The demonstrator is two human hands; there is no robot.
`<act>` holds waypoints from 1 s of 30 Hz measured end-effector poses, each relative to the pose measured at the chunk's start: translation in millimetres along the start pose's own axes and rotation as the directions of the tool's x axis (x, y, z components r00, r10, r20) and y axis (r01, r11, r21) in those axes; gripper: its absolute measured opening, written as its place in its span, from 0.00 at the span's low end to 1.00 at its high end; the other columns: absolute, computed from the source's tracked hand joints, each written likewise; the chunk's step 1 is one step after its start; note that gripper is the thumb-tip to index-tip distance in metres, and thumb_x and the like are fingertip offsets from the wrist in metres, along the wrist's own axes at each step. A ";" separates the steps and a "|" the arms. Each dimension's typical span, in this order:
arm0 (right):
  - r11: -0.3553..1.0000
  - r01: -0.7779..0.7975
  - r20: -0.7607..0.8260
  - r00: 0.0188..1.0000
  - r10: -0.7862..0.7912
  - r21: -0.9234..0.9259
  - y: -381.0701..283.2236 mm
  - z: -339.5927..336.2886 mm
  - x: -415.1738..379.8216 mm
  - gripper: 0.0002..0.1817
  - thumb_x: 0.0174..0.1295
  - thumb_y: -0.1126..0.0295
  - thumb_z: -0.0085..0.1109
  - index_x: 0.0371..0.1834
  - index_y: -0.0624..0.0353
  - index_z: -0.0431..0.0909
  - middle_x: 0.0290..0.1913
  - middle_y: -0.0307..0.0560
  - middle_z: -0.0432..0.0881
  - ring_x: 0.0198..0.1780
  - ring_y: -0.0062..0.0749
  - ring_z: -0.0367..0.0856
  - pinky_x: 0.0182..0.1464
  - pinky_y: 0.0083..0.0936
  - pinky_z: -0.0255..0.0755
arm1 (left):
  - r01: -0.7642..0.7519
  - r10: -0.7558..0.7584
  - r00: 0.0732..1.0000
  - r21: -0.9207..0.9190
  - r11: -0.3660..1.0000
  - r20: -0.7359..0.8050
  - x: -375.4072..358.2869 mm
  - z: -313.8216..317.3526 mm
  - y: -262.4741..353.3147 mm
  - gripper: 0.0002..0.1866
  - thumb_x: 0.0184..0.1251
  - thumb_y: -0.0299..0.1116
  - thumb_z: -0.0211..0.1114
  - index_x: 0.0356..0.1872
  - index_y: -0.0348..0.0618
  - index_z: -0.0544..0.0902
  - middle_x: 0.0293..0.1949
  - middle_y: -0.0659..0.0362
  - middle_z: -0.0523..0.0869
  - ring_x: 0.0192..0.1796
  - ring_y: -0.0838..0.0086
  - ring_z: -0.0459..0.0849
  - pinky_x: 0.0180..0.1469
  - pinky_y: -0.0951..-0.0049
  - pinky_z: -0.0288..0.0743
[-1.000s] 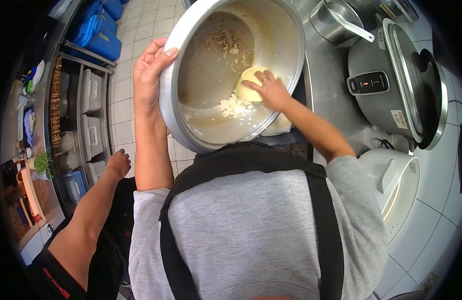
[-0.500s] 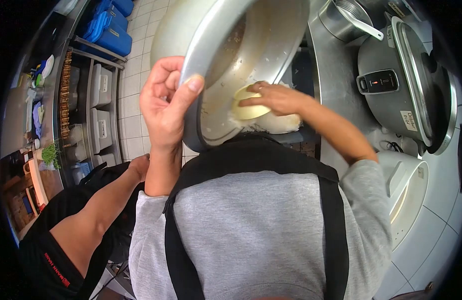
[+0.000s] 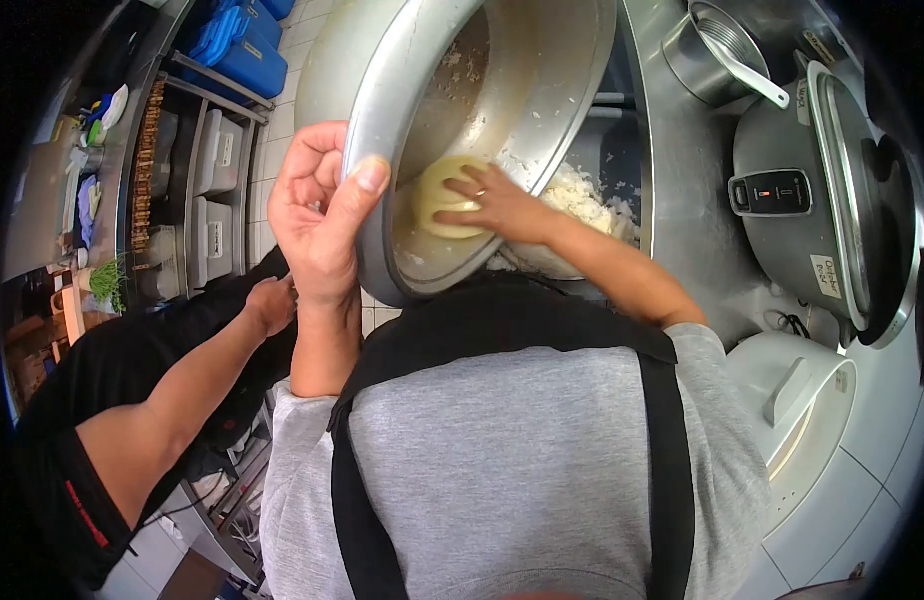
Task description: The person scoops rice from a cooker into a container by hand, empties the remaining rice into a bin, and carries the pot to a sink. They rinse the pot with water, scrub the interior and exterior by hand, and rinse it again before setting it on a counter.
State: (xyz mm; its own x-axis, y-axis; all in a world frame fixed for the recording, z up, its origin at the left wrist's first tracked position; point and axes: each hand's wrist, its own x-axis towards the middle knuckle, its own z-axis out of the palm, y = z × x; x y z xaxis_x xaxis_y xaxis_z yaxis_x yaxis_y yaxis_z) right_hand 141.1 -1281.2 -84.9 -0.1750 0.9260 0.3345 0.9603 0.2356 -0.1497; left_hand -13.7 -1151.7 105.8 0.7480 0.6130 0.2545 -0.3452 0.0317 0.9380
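Observation:
A large metal pot [image 3: 527, 110] is tilted on its side, its mouth toward a dark container [image 3: 612, 150] with white rice [image 3: 582, 205] in it. Bits of rice stick to the pot's inner wall. My left hand [image 3: 327, 210] grips the pot's rim, thumb on the near edge. Inside the pot, my right hand [image 3: 487, 205] presses a pale yellow bowl-like scraper [image 3: 444, 198] against the wall, fingers spread over its back.
At the right stand a large rice cooker [image 3: 802, 200] and a small saucepan [image 3: 717, 60] on the steel counter [image 3: 682, 180]. A white lidded container [image 3: 832, 410] is lower right. A co-worker's arm [image 3: 182, 390] is at the left, beside shelves [image 3: 217, 160].
My right hand has moved left and deeper into the pot with the scraper. More rice shows in the container. The co-worker's arm has shifted slightly.

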 end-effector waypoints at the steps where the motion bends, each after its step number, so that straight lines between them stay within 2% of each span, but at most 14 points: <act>1: 0.999 0.022 0.076 0.997 -0.019 -0.045 17.1 -3.2 -9.2 0.29 0.54 0.72 0.50 0.61 0.32 0.67 0.61 0.47 0.67 0.62 0.49 0.64 0.62 0.42 0.61 | -0.004 0.004 1.000 -0.002 1.000 -0.018 0.8 1.4 -0.1 0.13 0.58 0.24 0.63 0.43 0.33 0.73 0.34 0.58 0.82 0.32 0.84 0.75 0.38 0.86 0.66; 5: 0.985 -0.023 0.147 0.988 0.049 -0.169 64.8 -38.4 -6.9 0.28 0.57 0.72 0.46 0.62 0.32 0.66 0.62 0.47 0.66 0.63 0.48 0.63 0.61 0.45 0.61 | -0.014 0.013 1.000 -0.030 0.999 -0.026 1.4 1.4 -0.2 0.13 0.58 0.24 0.63 0.43 0.33 0.73 0.34 0.58 0.82 0.32 0.84 0.76 0.38 0.86 0.67; 7: 0.842 -0.316 0.005 0.935 0.354 -0.437 76.6 -48.1 1.1 0.31 0.57 0.66 0.50 0.66 0.28 0.59 0.66 0.46 0.61 0.66 0.47 0.59 0.59 0.56 0.59 | -0.019 0.018 1.000 -0.039 0.999 -0.015 0.5 3.3 0.3 0.12 0.58 0.23 0.63 0.43 0.33 0.73 0.33 0.58 0.82 0.33 0.84 0.76 0.38 0.86 0.67; 10: 0.807 -0.396 0.084 0.876 0.475 -0.438 58.3 -14.4 7.2 0.33 0.56 0.66 0.51 0.67 0.28 0.56 0.66 0.49 0.60 0.66 0.48 0.59 0.58 0.58 0.61 | -0.011 0.010 1.000 -0.055 0.998 -0.019 -1.0 4.4 -0.6 0.13 0.59 0.23 0.63 0.43 0.33 0.73 0.34 0.58 0.82 0.33 0.84 0.76 0.38 0.86 0.67; 12: 0.852 -0.393 0.156 0.871 0.465 -0.347 31.8 6.5 -4.4 0.31 0.57 0.67 0.50 0.66 0.29 0.59 0.67 0.50 0.59 0.67 0.50 0.57 0.57 0.59 0.61 | -0.015 0.014 1.000 -0.054 0.998 -0.025 -2.3 5.9 -0.8 0.13 0.58 0.23 0.63 0.43 0.33 0.73 0.34 0.58 0.82 0.33 0.84 0.76 0.39 0.86 0.67; 14: 0.948 -0.235 0.289 0.912 0.292 -0.216 3.3 5.4 -18.7 0.29 0.58 0.68 0.49 0.64 0.29 0.62 0.66 0.50 0.61 0.67 0.49 0.58 0.57 0.58 0.62 | -0.019 0.017 0.999 -0.049 0.999 -0.036 -3.7 4.9 0.4 0.13 0.58 0.23 0.63 0.43 0.33 0.73 0.34 0.58 0.82 0.33 0.84 0.76 0.39 0.86 0.66; 18: 0.985 -0.086 0.373 0.917 0.138 -0.152 18.3 -53.4 -52.2 0.29 0.57 0.73 0.45 0.63 0.31 0.65 0.65 0.52 0.63 0.65 0.49 0.61 0.58 0.52 0.62 | 0.009 -0.010 0.998 -0.029 1.000 -0.056 -6.2 2.1 0.8 0.12 0.58 0.22 0.62 0.43 0.33 0.73 0.33 0.59 0.82 0.33 0.85 0.75 0.38 0.87 0.66; 20: 0.995 -0.042 0.561 0.823 0.087 -0.094 29.8 -93.5 -51.9 0.28 0.58 0.73 0.45 0.63 0.33 0.65 0.64 0.52 0.64 0.65 0.47 0.62 0.59 0.52 0.61 | -0.024 0.022 0.997 -0.032 0.999 -0.069 -9.7 3.3 0.7 0.12 0.58 0.22 0.62 0.43 0.33 0.73 0.33 0.60 0.82 0.33 0.85 0.75 0.38 0.87 0.65; 21: 0.995 -0.032 0.563 0.822 0.083 -0.099 34.4 -100.6 -53.5 0.28 0.58 0.73 0.45 0.63 0.33 0.65 0.64 0.52 0.64 0.65 0.47 0.62 0.59 0.52 0.61 | -0.025 0.023 0.996 -0.023 0.999 -0.088 -12.3 4.1 2.9 0.12 0.58 0.22 0.62 0.43 0.33 0.73 0.33 0.59 0.82 0.33 0.85 0.75 0.38 0.87 0.65; 23: 0.947 -0.168 0.706 0.633 0.316 -0.273 44.6 -114.5 -53.2 0.28 0.57 0.71 0.47 0.64 0.34 0.64 0.66 0.51 0.61 0.65 0.45 0.62 0.60 0.54 0.59 | -0.050 0.047 0.991 -0.017 0.999 -0.123 -18.3 2.4 8.1 0.12 0.58 0.22 0.62 0.43 0.33 0.73 0.33 0.59 0.82 0.33 0.85 0.75 0.38 0.87 0.65; 26: 0.863 -0.209 0.573 0.673 0.468 -0.460 42.2 -105.5 -73.9 0.32 0.54 0.62 0.58 0.65 0.34 0.62 0.72 0.52 0.51 0.68 0.47 0.59 0.62 0.59 0.54 | -0.086 0.090 0.985 0.035 0.996 -0.145 -19.5 -16.5 21.1 0.12 0.58 0.22 0.62 0.43 0.34 0.73 0.34 0.59 0.82 0.33 0.85 0.76 0.39 0.87 0.65; 28: 0.875 -0.394 0.744 0.486 0.459 -0.282 27.7 -120.9 -48.9 0.38 0.51 0.53 0.63 0.67 0.36 0.60 0.73 0.53 0.46 0.68 0.48 0.58 0.63 0.62 0.51 | -0.085 0.094 0.965 0.045 0.995 -0.244 -11.4 -33.6 33.2 0.12 0.58 0.23 0.61 0.43 0.34 0.73 0.33 0.60 0.82 0.34 0.85 0.76 0.40 0.87 0.66; 29: 0.851 -0.480 0.709 0.522 0.474 -0.215 24.4 -114.5 -45.5 0.40 0.49 0.48 0.65 0.68 0.36 0.60 0.73 0.52 0.48 0.68 0.48 0.58 0.63 0.63 0.49 | -0.093 0.105 0.950 0.056 0.994 -0.293 -5.2 -41.6 39.6 0.11 0.59 0.23 0.60 0.42 0.34 0.73 0.33 0.60 0.83 0.34 0.85 0.76 0.41 0.86 0.66; 30: 0.816 -0.551 0.668 0.544 0.508 -0.172 19.0 -110.5 -37.8 0.37 0.52 0.51 0.63 0.67 0.37 0.61 0.71 0.54 0.52 0.68 0.48 0.59 0.63 0.61 0.52 | -0.106 0.112 0.953 0.034 0.994 -0.283 0.2 -58.6 42.5 0.10 0.59 0.22 0.59 0.42 0.34 0.73 0.33 0.60 0.83 0.34 0.85 0.76 0.41 0.86 0.67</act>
State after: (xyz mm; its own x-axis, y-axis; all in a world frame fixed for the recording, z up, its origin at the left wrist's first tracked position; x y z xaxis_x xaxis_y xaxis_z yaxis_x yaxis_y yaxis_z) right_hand 190.0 -1344.3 2.5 0.2476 0.8205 -0.5152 0.9179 -0.3689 -0.1464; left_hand -61.4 -1104.0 132.0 0.5133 0.8111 0.2805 -0.4032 -0.0606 0.9131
